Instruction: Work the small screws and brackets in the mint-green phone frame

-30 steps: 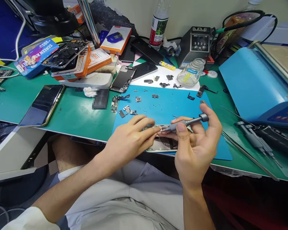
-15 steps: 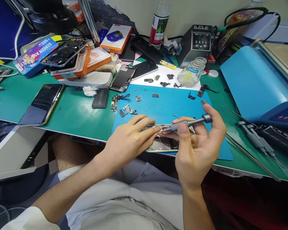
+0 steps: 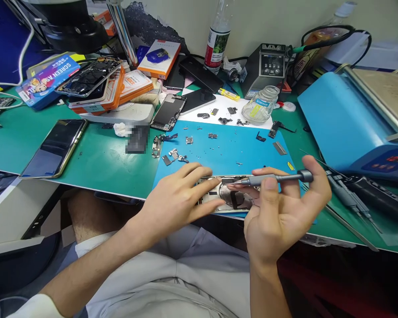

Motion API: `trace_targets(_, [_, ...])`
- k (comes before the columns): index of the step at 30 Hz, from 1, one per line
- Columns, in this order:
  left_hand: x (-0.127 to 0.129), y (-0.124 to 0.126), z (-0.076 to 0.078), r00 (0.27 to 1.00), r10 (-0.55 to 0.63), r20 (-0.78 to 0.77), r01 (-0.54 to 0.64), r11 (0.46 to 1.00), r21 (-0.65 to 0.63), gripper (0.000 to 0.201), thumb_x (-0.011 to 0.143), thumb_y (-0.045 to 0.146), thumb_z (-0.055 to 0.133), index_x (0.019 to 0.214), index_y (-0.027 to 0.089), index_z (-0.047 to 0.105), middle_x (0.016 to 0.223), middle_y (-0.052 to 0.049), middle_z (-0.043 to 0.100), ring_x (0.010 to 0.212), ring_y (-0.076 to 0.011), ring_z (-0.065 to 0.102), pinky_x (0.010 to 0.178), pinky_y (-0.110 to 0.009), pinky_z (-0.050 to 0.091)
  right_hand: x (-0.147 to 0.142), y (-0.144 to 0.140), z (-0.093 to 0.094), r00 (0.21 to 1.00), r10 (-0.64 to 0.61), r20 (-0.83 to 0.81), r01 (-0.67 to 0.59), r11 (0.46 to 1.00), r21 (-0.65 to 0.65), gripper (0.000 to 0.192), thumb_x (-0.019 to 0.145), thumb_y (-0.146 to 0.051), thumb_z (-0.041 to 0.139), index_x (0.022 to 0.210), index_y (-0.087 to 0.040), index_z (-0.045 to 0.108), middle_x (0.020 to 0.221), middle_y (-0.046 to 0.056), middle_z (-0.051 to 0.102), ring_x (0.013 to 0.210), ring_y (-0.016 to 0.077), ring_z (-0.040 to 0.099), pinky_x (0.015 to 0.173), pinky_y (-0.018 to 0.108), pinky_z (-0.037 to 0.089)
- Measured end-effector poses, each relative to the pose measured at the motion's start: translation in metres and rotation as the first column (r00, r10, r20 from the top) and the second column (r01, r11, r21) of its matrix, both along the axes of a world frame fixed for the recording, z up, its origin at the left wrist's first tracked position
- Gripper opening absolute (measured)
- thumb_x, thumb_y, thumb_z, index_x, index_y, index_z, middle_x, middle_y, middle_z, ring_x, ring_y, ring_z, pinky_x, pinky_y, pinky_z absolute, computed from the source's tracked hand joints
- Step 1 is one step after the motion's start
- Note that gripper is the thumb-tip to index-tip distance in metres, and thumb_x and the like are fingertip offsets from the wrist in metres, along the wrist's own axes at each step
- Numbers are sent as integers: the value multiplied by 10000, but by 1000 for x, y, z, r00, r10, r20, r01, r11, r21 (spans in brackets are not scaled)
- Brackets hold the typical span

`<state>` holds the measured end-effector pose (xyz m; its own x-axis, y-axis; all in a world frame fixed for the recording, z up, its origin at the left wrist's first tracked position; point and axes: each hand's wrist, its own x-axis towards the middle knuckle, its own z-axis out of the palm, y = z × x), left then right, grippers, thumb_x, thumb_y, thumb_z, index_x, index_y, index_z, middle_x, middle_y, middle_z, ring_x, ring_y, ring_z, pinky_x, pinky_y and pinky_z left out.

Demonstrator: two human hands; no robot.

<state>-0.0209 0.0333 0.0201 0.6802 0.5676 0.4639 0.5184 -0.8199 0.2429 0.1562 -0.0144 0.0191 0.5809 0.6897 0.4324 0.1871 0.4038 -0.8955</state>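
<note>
An opened phone housing (image 3: 230, 197) lies at the near edge of the blue work mat (image 3: 225, 148). My left hand (image 3: 175, 198) rests flat on its left end, fingers spread and pressing it down. My right hand (image 3: 281, 212) holds a grey precision screwdriver (image 3: 275, 178) almost level, its tip over the housing's upper edge near my left fingertips. Small metal brackets and screws (image 3: 175, 154) lie scattered on the mat beyond the housing.
A dark phone (image 3: 55, 148) lies on the green mat at left. Stacked orange boxes with a phone frame (image 3: 96, 84) sit behind it. A glass jar (image 3: 262, 104), soldering station (image 3: 265, 66), bottle (image 3: 215, 37) and blue laminating machine (image 3: 345, 119) stand at the back and right. Tools (image 3: 354, 201) lie at right.
My left fingers have spread and flattened onto the housing. The screwdriver has swung more level and shifted right, and more of the housing now shows between my hands.
</note>
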Motion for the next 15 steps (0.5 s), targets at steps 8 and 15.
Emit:
trace_targets(8, [-1, -12, 9, 998, -57, -37, 54, 996, -67, 492, 1084, 491, 723, 1359, 83, 707, 1320, -207, 749, 1144, -357, 708, 989, -529, 647, 34, 5, -9, 801, -226, 554, 82, 959, 273, 650, 1019, -59, 704, 1603, -289, 534, 1421, 121, 612, 1046, 208, 802, 792, 368, 764])
trace_targets(15, [4, -14, 1, 988, 22, 150, 10, 977, -214, 521, 1085, 573, 708, 1326, 114, 765, 1221, -158, 750, 1105, -319, 685, 977, -458, 613, 53, -13, -24, 537, -121, 835, -134, 965, 227, 703, 985, -42, 758, 1612, -222, 498, 1221, 95, 830, 1027, 243, 853, 946, 443, 752])
